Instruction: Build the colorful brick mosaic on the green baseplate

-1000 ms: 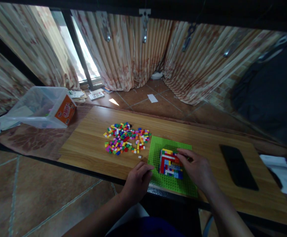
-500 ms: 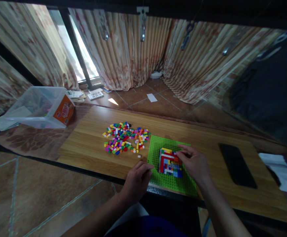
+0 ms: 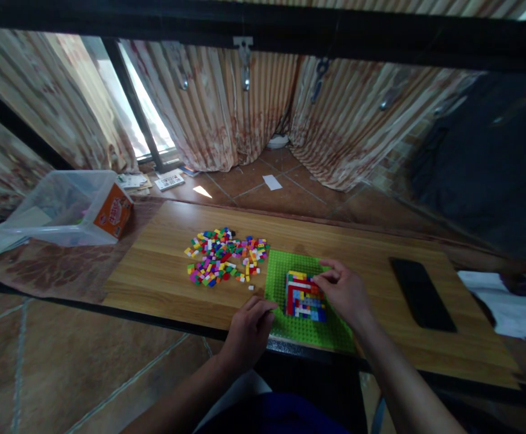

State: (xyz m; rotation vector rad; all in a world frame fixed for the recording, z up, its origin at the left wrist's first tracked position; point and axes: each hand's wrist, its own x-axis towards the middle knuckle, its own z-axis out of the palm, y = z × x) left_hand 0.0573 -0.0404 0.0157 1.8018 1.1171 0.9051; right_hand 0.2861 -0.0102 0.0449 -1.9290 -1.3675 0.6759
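Observation:
A green baseplate (image 3: 285, 274) lies at the near edge of a wooden board (image 3: 163, 271). A block of small coloured bricks (image 3: 303, 295) is built up on it. My right hand (image 3: 344, 292) rests on the block's right side, fingers pinched at its upper right corner; whether a brick is between them is hidden. My left hand (image 3: 250, 325) lies curled on the baseplate's left near edge, fingertips pressing it down. A heap of loose coloured bricks (image 3: 224, 255) is spread on the board just left of the baseplate.
A black phone (image 3: 421, 293) lies on the board to the right. A clear plastic tub (image 3: 59, 208) with an orange box (image 3: 113, 211) stands at the far left. White cloth (image 3: 507, 304) sits at the right edge. Tiled floor and curtains lie beyond.
The view has tilted slightly, shifting everything left and down. My right hand's fingers have closed into a pinch at the block's upper right corner. My left hand stays on the baseplate edge.

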